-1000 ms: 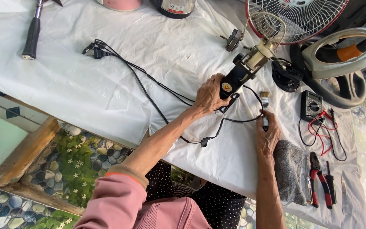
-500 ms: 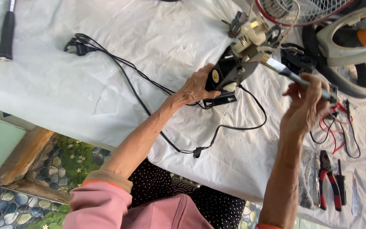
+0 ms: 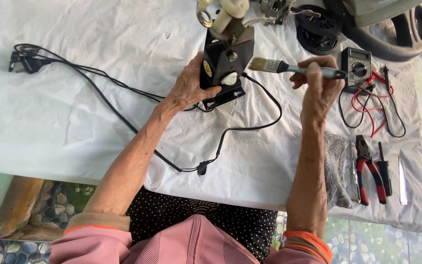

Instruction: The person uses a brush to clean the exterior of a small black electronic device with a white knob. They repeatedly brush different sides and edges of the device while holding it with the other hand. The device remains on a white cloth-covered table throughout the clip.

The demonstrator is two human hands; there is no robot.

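My left hand [image 3: 189, 85] grips a black fan motor housing [image 3: 225, 63] with a white knob, held upright above the white cloth [image 3: 74, 98]. A black power cord [image 3: 123, 105] trails from it to a plug [image 3: 23, 61] at the far left. My right hand [image 3: 318, 83] holds a small paintbrush [image 3: 294, 68] by its dark handle, bristles pointing left, just right of the housing and a little apart from it.
A multimeter [image 3: 356, 68] with red and black leads [image 3: 372, 110] lies right of my right hand. Red-handled pliers [image 3: 367, 168], a screwdriver [image 3: 384, 168] and a grey cloth [image 3: 337, 168] sit near the front right edge. Fan parts [image 3: 382, 24] crowd the back right.
My left hand has turned the motor housing upright and nearer to me. My right hand left the cord on the table, picked up the paintbrush and now holds it beside the housing.
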